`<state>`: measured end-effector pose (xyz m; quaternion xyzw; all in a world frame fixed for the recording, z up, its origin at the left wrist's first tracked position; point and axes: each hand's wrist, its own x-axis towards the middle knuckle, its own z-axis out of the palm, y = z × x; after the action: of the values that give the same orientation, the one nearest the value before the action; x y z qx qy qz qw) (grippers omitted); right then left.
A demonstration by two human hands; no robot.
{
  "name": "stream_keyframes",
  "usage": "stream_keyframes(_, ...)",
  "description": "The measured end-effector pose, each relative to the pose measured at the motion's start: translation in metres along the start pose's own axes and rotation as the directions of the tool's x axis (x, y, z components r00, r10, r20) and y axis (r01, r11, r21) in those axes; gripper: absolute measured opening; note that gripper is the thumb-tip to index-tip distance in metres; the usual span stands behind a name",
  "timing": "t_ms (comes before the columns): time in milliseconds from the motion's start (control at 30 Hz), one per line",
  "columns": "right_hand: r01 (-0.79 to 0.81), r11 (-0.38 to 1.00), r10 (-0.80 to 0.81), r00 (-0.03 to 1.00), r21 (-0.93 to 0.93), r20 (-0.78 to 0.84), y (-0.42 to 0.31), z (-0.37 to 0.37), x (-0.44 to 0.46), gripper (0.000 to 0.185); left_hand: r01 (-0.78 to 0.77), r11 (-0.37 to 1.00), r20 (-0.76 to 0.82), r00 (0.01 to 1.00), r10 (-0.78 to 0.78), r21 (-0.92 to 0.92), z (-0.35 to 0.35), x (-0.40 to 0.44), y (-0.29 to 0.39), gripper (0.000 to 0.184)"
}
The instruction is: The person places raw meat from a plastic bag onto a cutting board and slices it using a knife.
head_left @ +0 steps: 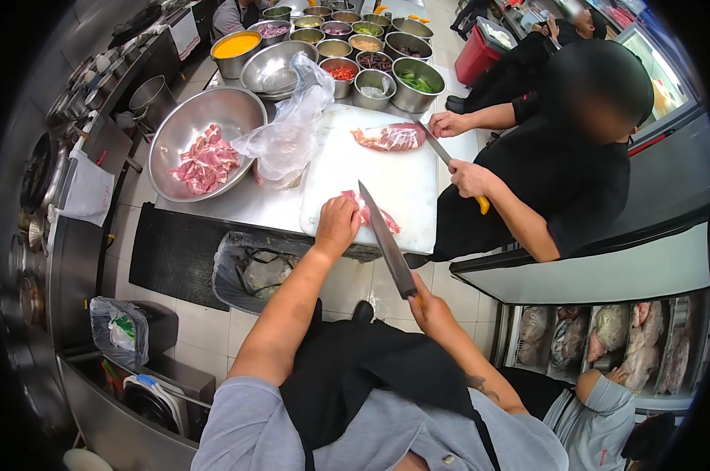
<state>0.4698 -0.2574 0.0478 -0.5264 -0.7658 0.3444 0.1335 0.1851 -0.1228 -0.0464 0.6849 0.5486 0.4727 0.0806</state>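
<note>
My right hand (432, 304) is closed round the handle of a large kitchen knife (386, 243), its blade pointing away from me across the near edge of the cutting board. Fingers curled, my left hand (337, 223) presses on a piece of raw meat (380, 217) just left of the blade. Both rest on the white cutting board (331, 173). Farther up the board lies a bigger raw meat chunk (390, 137), which a co-worker in black cuts with a knife (439, 147). Left of the board, a steel bowl (162, 149) holds cut meat (206, 161).
A crumpled plastic bag (288, 129) lies between bowl and board. Several steel pots with chopped vegetables (341, 72) crowd the far table end. Below the table edge stands a lined bin (233, 275). At right, a freezer lid (590, 267) is raised; another person reaches in beside it.
</note>
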Motion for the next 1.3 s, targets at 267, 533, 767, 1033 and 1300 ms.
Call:
stream_keyframes(267, 0.014, 0.997, -0.011, 0.999, -0.075, 0.039, -0.015, -0.018, 0.025, 0.064, -0.009, 1.000, 0.022, 1.000, 0.008, 0.011, 0.000, -0.002, -0.002, 0.023)
stream_keyframes(533, -0.073, 0.997, 0.074, 0.997, -0.026, 0.035, -0.019, 0.016, 0.130, 0.066, 0.024, 1.000, -0.017, 1.000, -0.024, 0.010, 0.003, -0.001, -0.003, 0.020)
stream_keyframes(767, -0.007, 0.999, 0.004, 0.998, 0.039, 0.060, 0.003, 0.012, 0.070, 0.068, 0.021, 1.000, -0.018, 1.000, -0.021, -0.002, 0.002, -0.003, -0.003, 0.016)
stream_keyframes(1033, -0.194, 0.962, 0.151, 0.965, 0.194, 0.214, 0.007, -0.019, -0.005, 0.063, 0.015, 1.000, 0.012, 1.000, -0.015, -0.006, 0.002, -0.005, -0.005, 0.019)
stream_keyframes(1300, -0.262, 0.893, 0.171, 0.949, 0.366, 0.264, 0.021, -0.012, 0.031, 0.062, 0.010, 1.000, 0.005, 1.000, -0.010, -0.024, 0.002, -0.005, -0.007, 0.018)
